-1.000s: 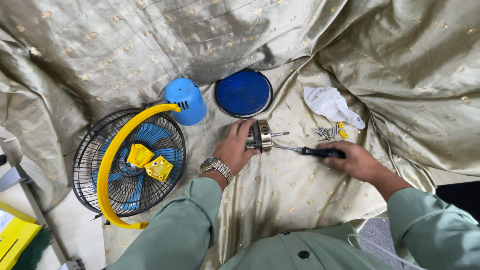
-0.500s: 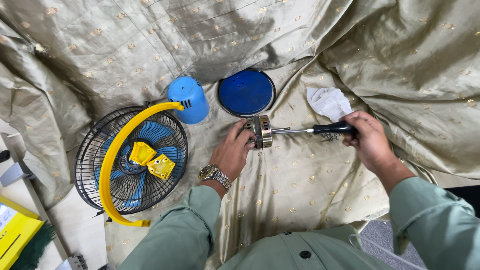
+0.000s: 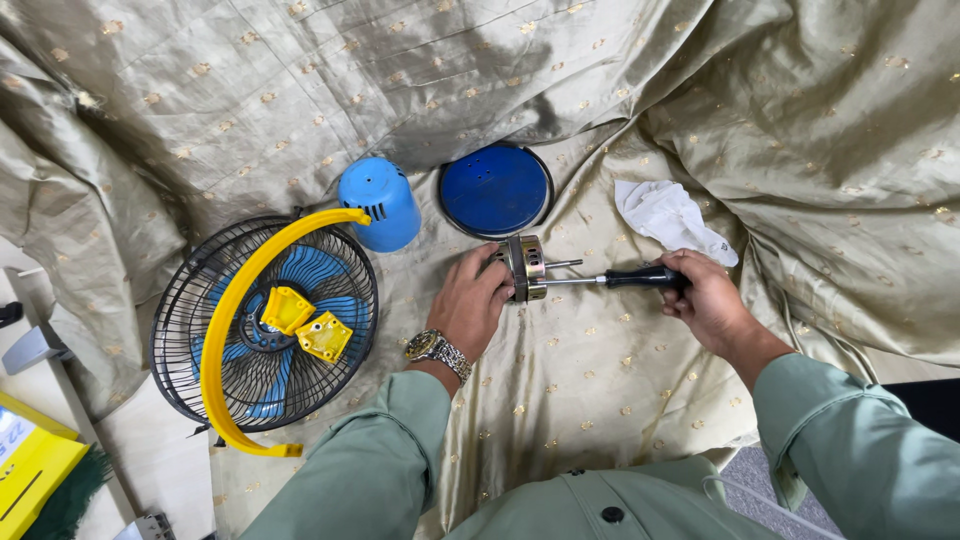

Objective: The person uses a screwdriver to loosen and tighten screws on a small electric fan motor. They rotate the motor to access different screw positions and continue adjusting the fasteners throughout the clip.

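My left hand (image 3: 472, 302), with a wristwatch, grips a small round metal fan motor (image 3: 526, 267) on its side on the olive cloth (image 3: 600, 390). My right hand (image 3: 706, 296) is closed on the black handle of a screwdriver (image 3: 640, 277). Its shaft runs level to the left and its tip meets the motor's face beside the motor's shaft. Both sleeves are pale green.
A black wire fan guard (image 3: 262, 322) with blue blades, a yellow arched stand and yellow brackets lies at the left. A blue cup-shaped housing (image 3: 380, 203) and a blue round cover (image 3: 495, 189) lie behind the motor. A white rag (image 3: 668, 215) lies at the right. A yellow box (image 3: 30, 465) sits at bottom left.
My right hand has raised the screwdriver from lower right until it is level, with its tip now at the motor. My left hand has stayed on the motor.
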